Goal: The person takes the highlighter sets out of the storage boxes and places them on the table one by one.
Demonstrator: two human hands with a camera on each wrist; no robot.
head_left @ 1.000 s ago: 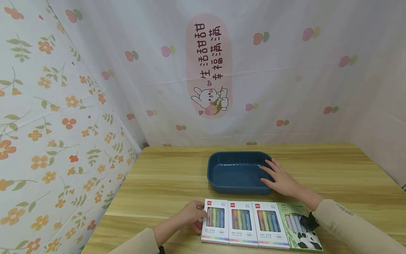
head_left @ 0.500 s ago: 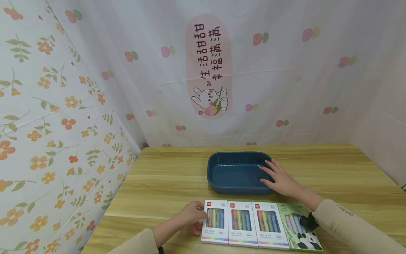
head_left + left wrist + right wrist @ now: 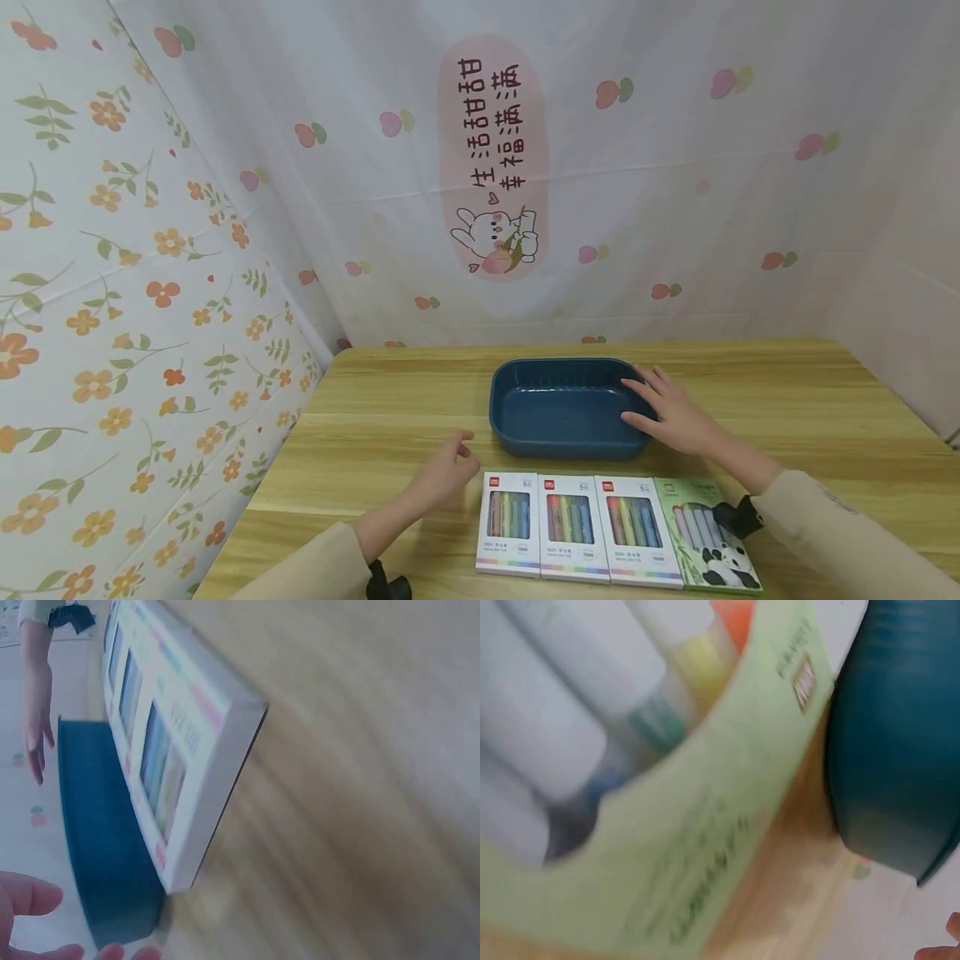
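Note:
In the head view, my left hand (image 3: pixel 444 473) hovers just left of a row of marker boxes, its fingers loosely bent and holding nothing. Three white highlighter boxes with clear windows lie side by side: the left box (image 3: pixel 508 525), the middle box (image 3: pixel 573 528) and the right box (image 3: pixel 639 532). At the row's right end lies a green panda marker box (image 3: pixel 707 533), seen close up in the right wrist view. Behind the row stands a dark blue tray (image 3: pixel 570 450). My right hand (image 3: pixel 678 417) has spread fingers at the tray's right rim; whether they touch it I cannot tell.
Wood-grain table (image 3: pixel 375 392) surrounds the tray and boxes. A white curtain (image 3: pixel 675 208) with printed hearts hangs behind its far edge, and a flowered cloth (image 3: pixel 150 333) hangs along the left. Black wrist devices (image 3: pixel 738 517) sit on both wrists.
My left hand has left the left white box and moved up and slightly left. My right hand has shifted slightly right at the tray's rim. The boxes stay in their row.

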